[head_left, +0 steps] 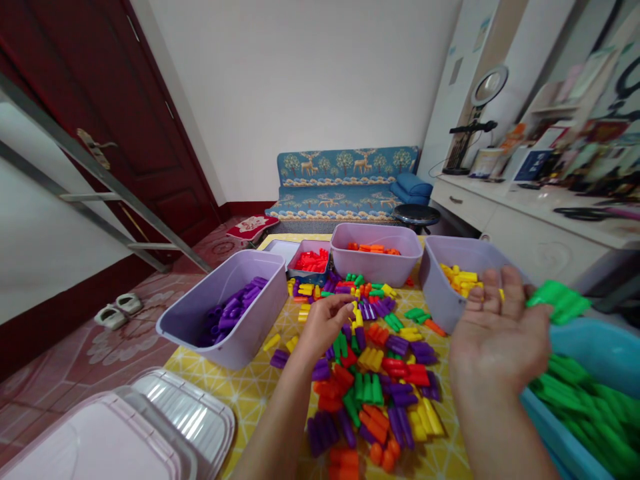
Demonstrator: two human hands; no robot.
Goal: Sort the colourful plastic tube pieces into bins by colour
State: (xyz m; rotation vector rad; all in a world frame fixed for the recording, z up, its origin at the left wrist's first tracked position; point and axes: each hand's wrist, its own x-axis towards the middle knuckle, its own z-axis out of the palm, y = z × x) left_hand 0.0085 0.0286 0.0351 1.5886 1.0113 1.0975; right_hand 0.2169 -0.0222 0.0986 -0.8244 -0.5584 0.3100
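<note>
Over the far part of a mixed pile of coloured plastic tube pieces [370, 387], my left hand [325, 323] is held with thumb and fingers drawn together. Yellow and purple pieces lie right at its fingertips, and whether one is pinched cannot be made out. My right hand [500, 333] is turned palm up at the right. Its thumb and a bent finger grip a green plastic tube piece [559, 302], slightly blurred, above the rim of a blue bin [595, 333]. Green pieces [590, 407] fill much of that bin.
Lilac bins hold purple pieces [237, 308], orange pieces [375, 249] and yellow pieces [460, 280]. A small box contains red pieces [311, 261]. Clear lids [185, 413] lie at the table's near left. Beyond are a blue sofa [345, 190], a stool [416, 215] and a ladder [100, 173].
</note>
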